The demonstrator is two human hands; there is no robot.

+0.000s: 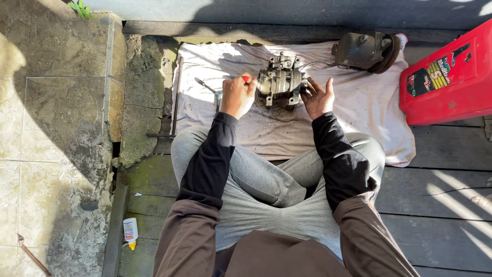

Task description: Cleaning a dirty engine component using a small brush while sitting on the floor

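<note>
A grey metal compressor-like machine part (281, 80) lies on a dirty white cloth (353, 107) in front of my crossed legs. My left hand (238, 95) grips a tool with a red handle (246, 79), its tip against the left end of the part. Against the right end rests my right hand (318, 97), fingers spread, steadying the part.
A second dark machine part with a pulley (366, 50) sits at the cloth's far right corner. A red plastic canister (448, 77) stands to the right. A long metal bar (177, 97) and a wrench (207, 87) lie at the left. A small white bottle (130, 232) lies by the stone slab.
</note>
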